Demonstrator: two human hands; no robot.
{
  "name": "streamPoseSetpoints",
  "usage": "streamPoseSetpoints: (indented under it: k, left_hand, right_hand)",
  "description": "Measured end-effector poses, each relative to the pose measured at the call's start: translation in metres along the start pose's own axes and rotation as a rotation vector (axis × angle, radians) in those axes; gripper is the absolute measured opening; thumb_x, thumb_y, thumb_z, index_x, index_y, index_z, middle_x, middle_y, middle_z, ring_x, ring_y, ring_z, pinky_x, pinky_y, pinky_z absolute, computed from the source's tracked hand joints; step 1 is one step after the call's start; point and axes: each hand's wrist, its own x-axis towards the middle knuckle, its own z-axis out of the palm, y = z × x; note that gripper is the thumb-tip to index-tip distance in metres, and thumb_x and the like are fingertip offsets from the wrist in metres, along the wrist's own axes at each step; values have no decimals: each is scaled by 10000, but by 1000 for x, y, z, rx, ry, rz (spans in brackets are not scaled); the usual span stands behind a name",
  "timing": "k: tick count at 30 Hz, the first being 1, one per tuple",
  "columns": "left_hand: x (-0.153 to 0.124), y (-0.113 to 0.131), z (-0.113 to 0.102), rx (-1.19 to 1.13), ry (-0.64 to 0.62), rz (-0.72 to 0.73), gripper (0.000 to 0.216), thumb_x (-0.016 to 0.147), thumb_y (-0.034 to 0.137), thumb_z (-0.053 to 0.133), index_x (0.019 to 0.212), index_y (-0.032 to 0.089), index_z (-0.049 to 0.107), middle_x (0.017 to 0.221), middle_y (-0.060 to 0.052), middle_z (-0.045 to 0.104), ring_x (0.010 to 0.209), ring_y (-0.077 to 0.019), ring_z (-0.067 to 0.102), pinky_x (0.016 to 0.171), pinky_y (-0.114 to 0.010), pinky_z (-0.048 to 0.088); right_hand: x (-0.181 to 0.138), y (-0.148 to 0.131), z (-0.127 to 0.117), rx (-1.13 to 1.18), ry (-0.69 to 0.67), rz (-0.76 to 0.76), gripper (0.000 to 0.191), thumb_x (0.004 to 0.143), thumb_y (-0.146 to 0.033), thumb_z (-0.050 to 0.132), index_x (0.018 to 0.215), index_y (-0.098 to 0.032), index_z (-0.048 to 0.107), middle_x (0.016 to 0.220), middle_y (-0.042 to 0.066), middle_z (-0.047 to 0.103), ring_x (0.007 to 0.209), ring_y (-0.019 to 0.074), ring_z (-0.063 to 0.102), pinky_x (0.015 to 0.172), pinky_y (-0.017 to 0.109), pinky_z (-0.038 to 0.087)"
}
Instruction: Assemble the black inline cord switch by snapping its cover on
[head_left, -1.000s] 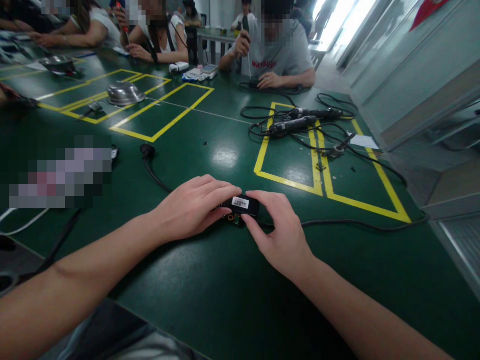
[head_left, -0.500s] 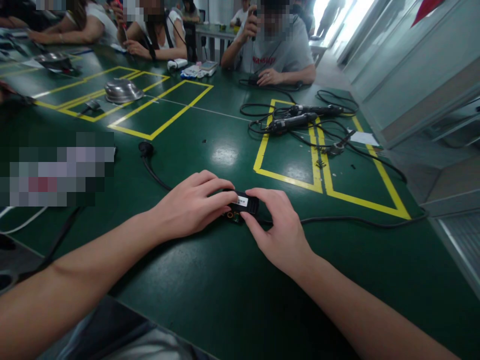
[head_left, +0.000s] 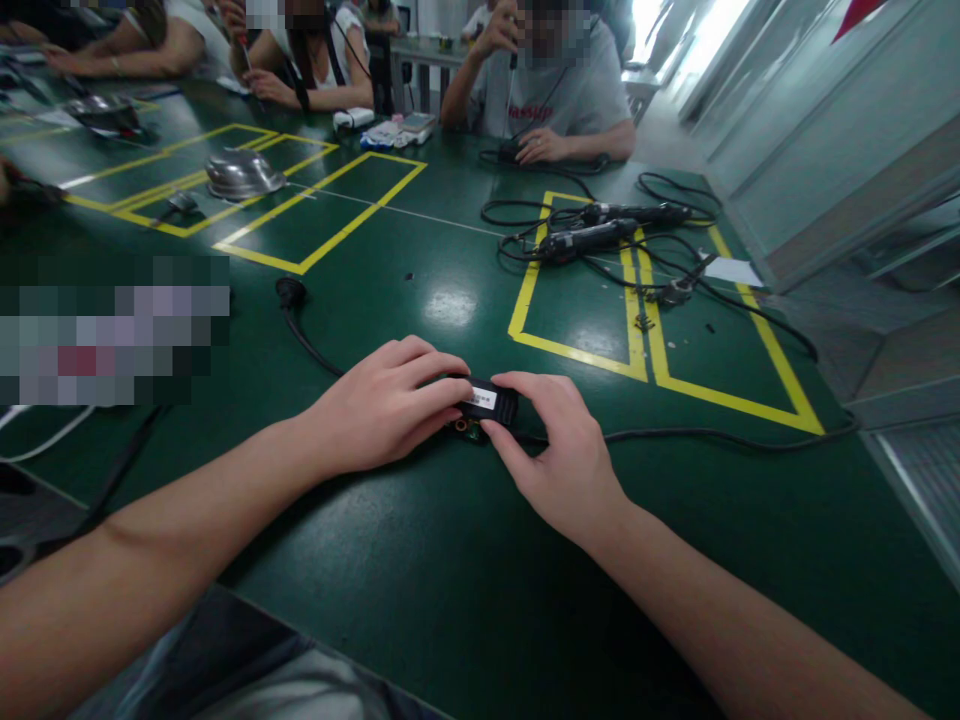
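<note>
Both hands grip a small black plastic housing (head_left: 508,404) with a white label, low over the green table. My left hand (head_left: 397,405) is closed on its left end, the fingers laid across the top. My right hand (head_left: 559,440) pinches the right end between thumb and fingers. Below the housing's near edge a bit of green circuit board (head_left: 472,432) with a copper-coloured ring shows; the rest of it is hidden. A black cable (head_left: 705,433) runs off to the right, and a cord with a black plug (head_left: 290,292) lies beyond my left hand.
Two black electric screwdrivers (head_left: 592,240) with tangled cords lie at the right among yellow tape lines (head_left: 577,355). A metal bowl (head_left: 244,174) sits upside down at the far left. Across the table (head_left: 360,620) a person (head_left: 562,100) works, with others to the left.
The view has shifted slightly. My hands and the black housing keep nearly the same position and grip.
</note>
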Motion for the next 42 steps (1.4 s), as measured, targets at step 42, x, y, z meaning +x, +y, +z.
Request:
streamPoseSetpoints:
  k: [42]
  left_hand:
    - [1, -10, -25, -413, -217, -298, 226, 1044, 361, 701, 1221, 232, 757, 1151, -61, 803, 1046, -235, 726, 937, -374, 578]
  right_hand:
    - [-4, -2, -7, 149, -99, 82, 460, 980, -100, 491, 1387, -257, 636, 1274, 81, 834, 1204, 296, 769, 1028, 530, 618]
